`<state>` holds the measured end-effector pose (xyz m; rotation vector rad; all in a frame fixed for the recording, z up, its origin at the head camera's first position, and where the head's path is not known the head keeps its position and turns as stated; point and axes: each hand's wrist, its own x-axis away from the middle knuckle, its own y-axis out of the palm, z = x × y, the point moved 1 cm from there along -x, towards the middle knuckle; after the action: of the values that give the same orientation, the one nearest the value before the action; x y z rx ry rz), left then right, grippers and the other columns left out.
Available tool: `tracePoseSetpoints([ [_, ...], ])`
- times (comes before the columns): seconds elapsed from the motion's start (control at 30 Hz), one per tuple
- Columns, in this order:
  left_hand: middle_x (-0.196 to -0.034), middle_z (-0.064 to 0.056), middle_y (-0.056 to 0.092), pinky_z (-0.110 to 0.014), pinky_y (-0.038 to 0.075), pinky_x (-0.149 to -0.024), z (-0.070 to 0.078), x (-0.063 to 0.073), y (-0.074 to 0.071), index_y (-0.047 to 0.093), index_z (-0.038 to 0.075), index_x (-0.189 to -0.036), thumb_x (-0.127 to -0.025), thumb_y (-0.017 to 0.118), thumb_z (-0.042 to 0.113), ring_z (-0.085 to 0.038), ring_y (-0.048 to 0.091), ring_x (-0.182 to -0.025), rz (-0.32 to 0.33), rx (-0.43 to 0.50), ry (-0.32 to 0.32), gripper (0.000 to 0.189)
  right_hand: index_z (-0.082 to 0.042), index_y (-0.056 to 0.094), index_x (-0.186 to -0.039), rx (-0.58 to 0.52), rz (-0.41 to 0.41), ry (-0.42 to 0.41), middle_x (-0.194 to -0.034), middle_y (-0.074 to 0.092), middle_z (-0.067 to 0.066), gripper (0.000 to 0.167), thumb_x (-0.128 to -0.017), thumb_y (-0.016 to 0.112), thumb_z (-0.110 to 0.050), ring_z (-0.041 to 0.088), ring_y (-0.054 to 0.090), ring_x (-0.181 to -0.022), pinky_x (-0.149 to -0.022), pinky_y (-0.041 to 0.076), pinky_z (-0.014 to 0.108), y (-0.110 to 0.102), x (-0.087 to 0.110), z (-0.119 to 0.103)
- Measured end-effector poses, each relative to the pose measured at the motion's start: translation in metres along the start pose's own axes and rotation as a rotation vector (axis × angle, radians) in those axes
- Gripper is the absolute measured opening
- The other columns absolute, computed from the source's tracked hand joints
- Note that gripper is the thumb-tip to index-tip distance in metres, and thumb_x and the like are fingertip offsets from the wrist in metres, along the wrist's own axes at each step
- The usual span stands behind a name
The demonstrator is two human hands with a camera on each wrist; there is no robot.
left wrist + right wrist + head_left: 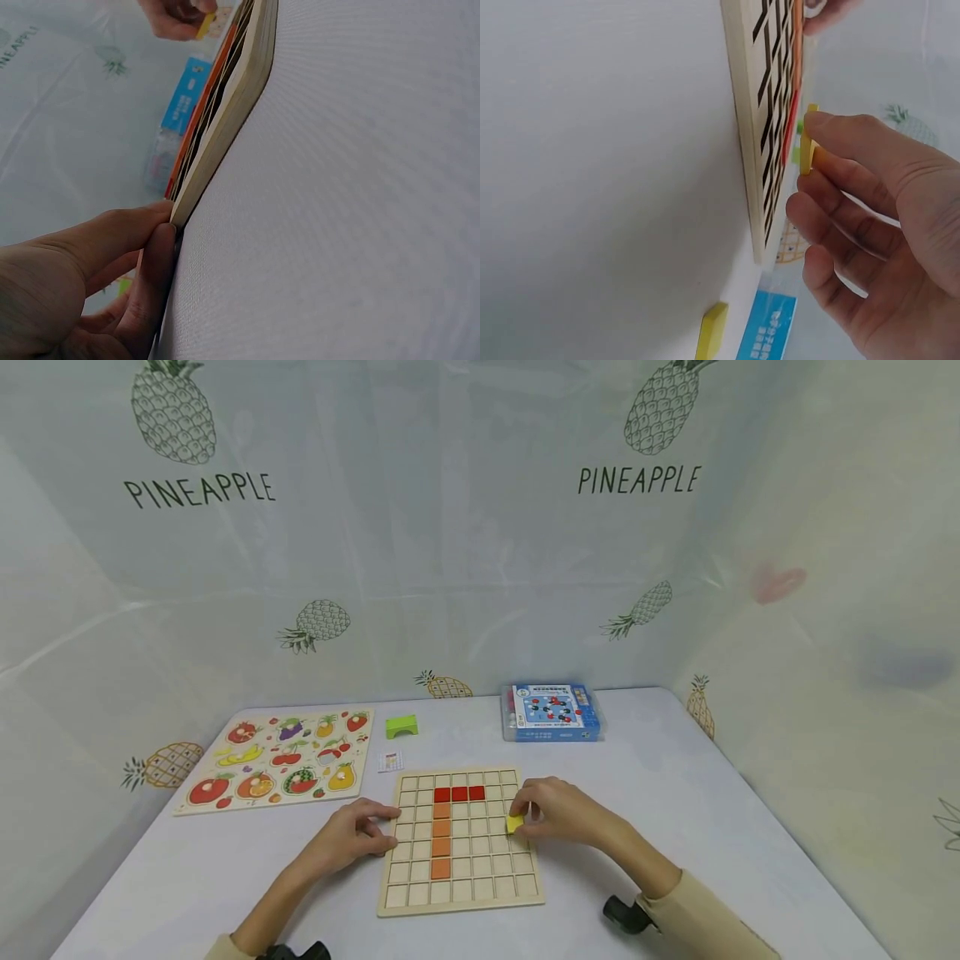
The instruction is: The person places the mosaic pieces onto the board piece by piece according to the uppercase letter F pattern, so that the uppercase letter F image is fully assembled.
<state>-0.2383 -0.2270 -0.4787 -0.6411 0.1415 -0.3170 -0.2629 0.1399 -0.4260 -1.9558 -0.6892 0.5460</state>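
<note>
A wooden grid board (pixel 480 908) lies flat on the table. In its cells are a row of red tiles (pixel 460 793) and, below the row's left end, a column of orange tiles (pixel 441 847). My left hand (pixel 352 833) rests its thumb and fingertips against the board's left edge. My right hand (pixel 562 810) pinches a small flat yellow tile (pixel 808 142) between thumb and fingers, just above the board's right side. Another yellow piece (pixel 711 331) lies on the table by the board in the right wrist view; the head view does not show it.
A fruit puzzle board (pixel 285 760) lies at the back left. Near it are a green arch block (pixel 401 726) and a small printed card (pixel 391 762). A blue box (pixel 552 713) stands at the back right, before the pineapple-print curtain (pixel 480 552).
</note>
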Motion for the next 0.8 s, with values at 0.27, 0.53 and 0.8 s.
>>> tracePoseSetpoints([
  [0.27,-0.113,-0.010,0.061,-0.019,0.046,-0.067,0.002,0.001,0.000,0.068,0.011,-0.121,-0.082,0.079,0.027,-0.006,0.061,-0.074,-0.003,-0.003,0.001,0.043,-0.018,0.074,-0.095,0.022,-0.011,-0.008,-0.091,0.068,-0.009,0.018,-0.081,0.080,-0.027,0.009,0.060,-0.077,-0.067,0.047,0.017,0.008,-0.020,-0.013],
  [0.53,-0.112,-0.009,0.061,-0.019,0.046,-0.067,0.002,0.001,0.000,0.068,0.011,-0.121,-0.082,0.079,0.028,-0.006,0.060,-0.074,-0.002,-0.002,0.000,0.044,-0.016,0.074,-0.097,0.011,-0.026,-0.028,-0.090,0.068,-0.005,0.021,-0.081,0.081,-0.029,0.005,0.057,-0.075,-0.066,0.046,0.016,0.015,-0.037,-0.023],
  [0.8,-0.113,-0.009,0.061,-0.019,0.046,-0.066,0.003,0.001,0.000,0.068,0.011,-0.121,-0.082,0.079,0.028,-0.006,0.060,-0.074,0.000,-0.001,-0.004,0.044,-0.015,0.074,-0.099,0.020,-0.048,-0.048,-0.090,0.069,-0.004,0.023,-0.082,0.080,-0.029,0.011,0.062,-0.077,-0.065,0.046,0.015,0.023,-0.049,-0.026],
])
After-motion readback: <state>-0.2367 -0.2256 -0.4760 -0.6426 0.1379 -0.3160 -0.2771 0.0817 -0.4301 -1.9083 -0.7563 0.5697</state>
